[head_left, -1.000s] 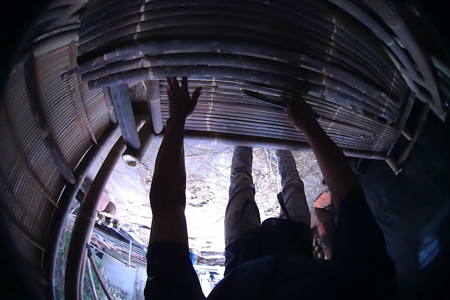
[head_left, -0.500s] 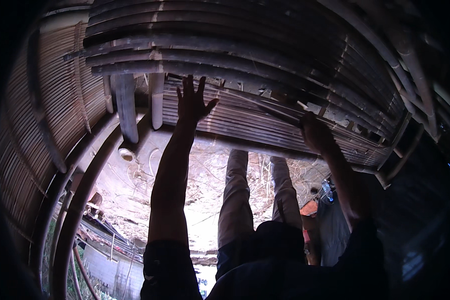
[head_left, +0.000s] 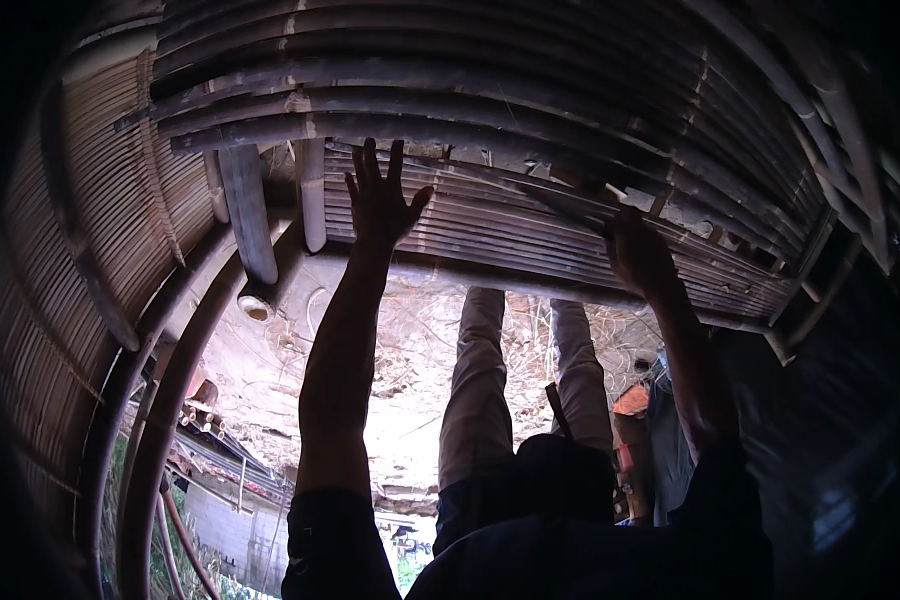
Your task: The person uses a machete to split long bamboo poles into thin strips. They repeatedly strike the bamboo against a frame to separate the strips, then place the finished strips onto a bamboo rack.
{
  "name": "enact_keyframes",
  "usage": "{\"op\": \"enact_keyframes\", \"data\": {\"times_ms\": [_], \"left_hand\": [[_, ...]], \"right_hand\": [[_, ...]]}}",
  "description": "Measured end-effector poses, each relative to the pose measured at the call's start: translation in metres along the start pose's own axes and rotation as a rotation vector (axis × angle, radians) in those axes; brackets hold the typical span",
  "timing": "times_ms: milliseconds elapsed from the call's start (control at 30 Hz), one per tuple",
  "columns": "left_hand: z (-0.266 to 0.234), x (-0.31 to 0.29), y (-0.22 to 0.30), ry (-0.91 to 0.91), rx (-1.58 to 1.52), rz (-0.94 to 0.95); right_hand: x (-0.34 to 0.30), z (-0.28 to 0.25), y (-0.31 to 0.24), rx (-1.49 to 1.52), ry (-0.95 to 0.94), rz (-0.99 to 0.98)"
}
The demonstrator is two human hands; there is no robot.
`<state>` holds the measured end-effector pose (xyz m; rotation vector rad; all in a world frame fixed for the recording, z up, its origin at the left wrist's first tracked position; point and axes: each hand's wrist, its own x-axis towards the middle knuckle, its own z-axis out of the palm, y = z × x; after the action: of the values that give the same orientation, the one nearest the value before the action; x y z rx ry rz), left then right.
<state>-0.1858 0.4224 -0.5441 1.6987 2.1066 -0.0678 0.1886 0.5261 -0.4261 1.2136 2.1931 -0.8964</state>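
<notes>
My left hand (head_left: pixel 382 205) is open, its fingers spread and pointing up. The fingertips reach the lower edge of a platform of dark split bamboo (head_left: pixel 390 105); whether they press on it I cannot tell. My right hand (head_left: pixel 638 255) is closed around the handle of a long dark blade (head_left: pixel 568 208), a knife or a saw by its outline. This blade slants up to the left, just under the platform's edge and in front of a lower panel of thin bamboo slats (head_left: pixel 480 225). Deep shade hides its cutting edge and most of the handle.
A slatted bamboo wall (head_left: pixel 100 200) curves along the left, with thick bamboo poles (head_left: pixel 175 400) beside it. A round post (head_left: pixel 312 195) stands left of my left hand. Below lies pale ground (head_left: pixel 390 350) with loose strands. An orange object (head_left: pixel 631 400) is near my right arm.
The view has shifted slightly. My left hand stays spread at the platform's edge. My right hand still grips the blade, which now lies a little higher and further left.
</notes>
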Motion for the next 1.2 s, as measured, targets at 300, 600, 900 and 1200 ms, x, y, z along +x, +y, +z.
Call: {"op": "enact_keyframes", "data": {"times_ms": [300, 600, 900, 1200], "left_hand": [[0.008, 0.015, 0.009, -0.122, 0.231, -0.104], [0.022, -0.014, 0.120, -0.154, -0.034, 0.299], [0.035, -0.016, 0.138, -0.058, -0.023, 0.331], [0.020, -0.019, 0.156, -0.261, 0.229, 0.363]], "right_hand": [[-0.101, 0.038, -0.021, 0.182, -0.033, 0.151], [-0.292, 0.200, 0.008, 0.221, -0.145, 0.464], [-0.326, 0.226, 0.016, 0.576, -0.312, 0.699], [-0.363, 0.192, 0.139, 1.380, 0.239, 1.237]]}}
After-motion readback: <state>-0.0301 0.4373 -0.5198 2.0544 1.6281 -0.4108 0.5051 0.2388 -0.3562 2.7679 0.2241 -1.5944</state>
